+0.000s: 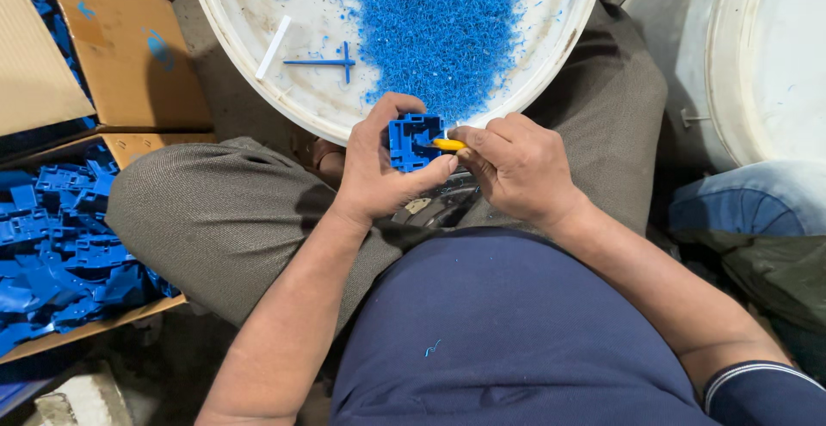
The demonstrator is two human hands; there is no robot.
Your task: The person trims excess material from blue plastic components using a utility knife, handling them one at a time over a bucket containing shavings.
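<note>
Blue plastic part (411, 140) gripped in left hand (379, 168) fingers, yellow tool (448, 145) pinched by right hand (516, 168).

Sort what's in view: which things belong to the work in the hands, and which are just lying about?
In use:
- left hand holding a blue plastic part
- right hand holding a yellow-handled tool against it
- white basin with blue shavings
- cardboard box of blue parts

Lying about:
- white stick and blue cross-shaped piece in the basin
- second white tub
</note>
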